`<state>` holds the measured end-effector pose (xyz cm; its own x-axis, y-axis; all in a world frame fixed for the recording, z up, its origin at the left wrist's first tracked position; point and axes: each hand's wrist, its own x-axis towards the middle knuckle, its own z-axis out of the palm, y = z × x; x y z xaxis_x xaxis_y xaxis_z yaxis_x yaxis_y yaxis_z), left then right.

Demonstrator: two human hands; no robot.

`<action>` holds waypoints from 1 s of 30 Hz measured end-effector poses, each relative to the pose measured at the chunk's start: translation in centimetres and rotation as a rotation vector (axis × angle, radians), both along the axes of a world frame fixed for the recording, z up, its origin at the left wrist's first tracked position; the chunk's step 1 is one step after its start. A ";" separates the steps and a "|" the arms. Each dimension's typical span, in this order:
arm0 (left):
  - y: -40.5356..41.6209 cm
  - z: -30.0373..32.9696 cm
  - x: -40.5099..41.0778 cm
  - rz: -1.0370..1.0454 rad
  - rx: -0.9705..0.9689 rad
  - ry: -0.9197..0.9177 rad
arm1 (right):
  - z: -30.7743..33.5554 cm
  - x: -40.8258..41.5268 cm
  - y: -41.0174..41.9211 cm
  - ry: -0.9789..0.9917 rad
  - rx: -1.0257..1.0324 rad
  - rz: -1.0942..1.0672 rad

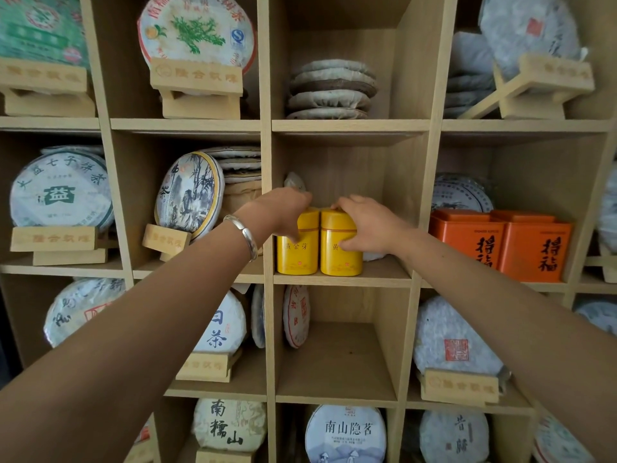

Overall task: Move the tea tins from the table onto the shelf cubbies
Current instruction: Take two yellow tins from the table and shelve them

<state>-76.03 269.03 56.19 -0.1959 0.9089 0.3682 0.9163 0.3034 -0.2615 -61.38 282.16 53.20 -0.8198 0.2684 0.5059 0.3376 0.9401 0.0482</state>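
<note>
1. Two yellow tins, left tin (297,248) and right tin (341,252), upright and touching in the middle cubby (344,275), near its front edge.
2. Left hand (283,212), fingers wrapped over the left tin's top.
3. Right hand (364,225), fingers clasping the right tin.
4. Silver bangle (245,235) on left wrist.
5. Orange tins (500,245) one cubby right.

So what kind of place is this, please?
Probably a tea shop or tea storeroom: wooden shelf cubbies hold paper-wrapped round tea cakes on wooden stands, and yellow and orange tea tins.
</note>
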 end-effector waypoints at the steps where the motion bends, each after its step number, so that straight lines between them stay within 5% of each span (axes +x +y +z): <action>1: 0.0 0.0 0.0 0.000 0.003 -0.003 | -0.1 0.0 0.0 0.002 0.002 0.001; 30: 0.5 2.0 3.7 -0.155 0.071 -0.026 | 2.2 3.9 -0.9 0.003 0.092 -0.070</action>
